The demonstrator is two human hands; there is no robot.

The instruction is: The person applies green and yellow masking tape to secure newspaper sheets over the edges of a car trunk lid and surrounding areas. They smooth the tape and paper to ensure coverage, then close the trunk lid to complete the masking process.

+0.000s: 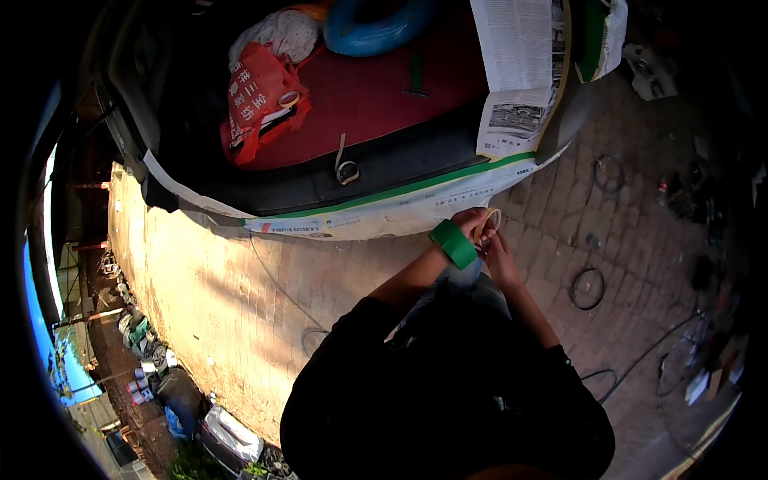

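Observation:
In front of my body, my left hand (469, 218) is closed on a narrow beige roll of masking tape (493, 219). My right hand (499, 254) meets it from below, fingers closed at the roll's lower edge; whether they pinch the tape's end is too small to tell. A wide roll of green tape (454, 244) sits around my left wrist like a bracelet. Just beyond the hands is the car's rear edge, covered with newspaper (376, 221) along a strip of green tape (400, 191).
The open car trunk has a dark red floor (364, 108), holding a red bag (260, 96), a blue inflatable ring (376, 32) and a small tape roll (347, 172) on the sill. Newspaper sheets (520, 80) hang at the right. Cables (588, 288) lie on the brick ground.

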